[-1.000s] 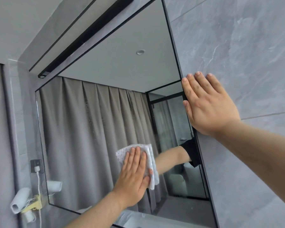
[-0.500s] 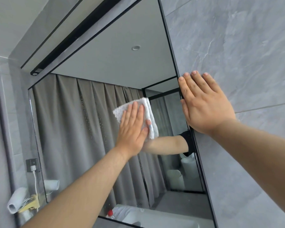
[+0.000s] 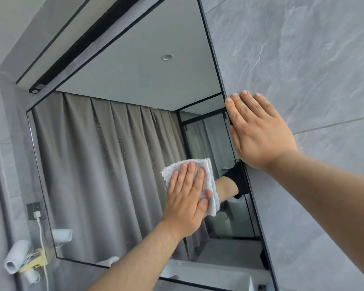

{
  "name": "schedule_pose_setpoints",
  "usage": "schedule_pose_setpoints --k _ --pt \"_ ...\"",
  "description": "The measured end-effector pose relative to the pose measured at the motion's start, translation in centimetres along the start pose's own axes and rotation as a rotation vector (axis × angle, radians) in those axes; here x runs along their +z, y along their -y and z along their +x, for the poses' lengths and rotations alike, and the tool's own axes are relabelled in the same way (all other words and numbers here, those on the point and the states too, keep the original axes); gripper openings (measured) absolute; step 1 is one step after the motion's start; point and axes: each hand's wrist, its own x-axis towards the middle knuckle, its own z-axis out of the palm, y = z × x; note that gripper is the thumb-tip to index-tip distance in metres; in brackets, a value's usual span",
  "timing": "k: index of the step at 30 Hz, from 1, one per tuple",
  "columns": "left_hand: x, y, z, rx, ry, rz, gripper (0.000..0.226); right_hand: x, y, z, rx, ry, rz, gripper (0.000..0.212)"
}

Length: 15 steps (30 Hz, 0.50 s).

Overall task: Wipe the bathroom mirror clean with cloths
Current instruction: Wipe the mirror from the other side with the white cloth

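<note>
A large black-framed mirror [image 3: 105, 169] fills the wall ahead and reflects grey curtains and a ceiling. Faint droplet streaks show on the glass above my left hand. My left hand [image 3: 184, 198] lies flat on a folded white cloth [image 3: 208, 177] and presses it against the glass, right of the mirror's middle. The cloth sticks out above and to the right of the fingers. My right hand [image 3: 259, 131] rests flat and empty, fingers spread, on the grey tiled wall at the mirror's right edge.
Grey marble-look tiles [image 3: 303, 59] cover the wall on the right. A wall socket [image 3: 35, 211] with a white plug and cable sits left of the mirror. Below it hangs a white hair dryer [image 3: 16, 257] in a yellowish holder. A black light strip [image 3: 97, 40] runs above the mirror.
My left hand pushed the cloth up the glass, then slid it back down to about mid-height. My right hand stayed on the wall by the mirror's edge.
</note>
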Motion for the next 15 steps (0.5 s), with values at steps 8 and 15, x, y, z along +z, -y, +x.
schedule_pose_setpoints --k 8,15 --pt "0.8 -2.7 -4.5 0.056 0.103 0.043 0.069 0.0 0.8 -2.7 -0.002 -0.007 0.028 0.056" --pt "-0.3 -0.9 -3.1 0.028 0.149 0.048 0.076 0.2 0.9 -3.5 -0.020 -0.001 0.025 0.057"
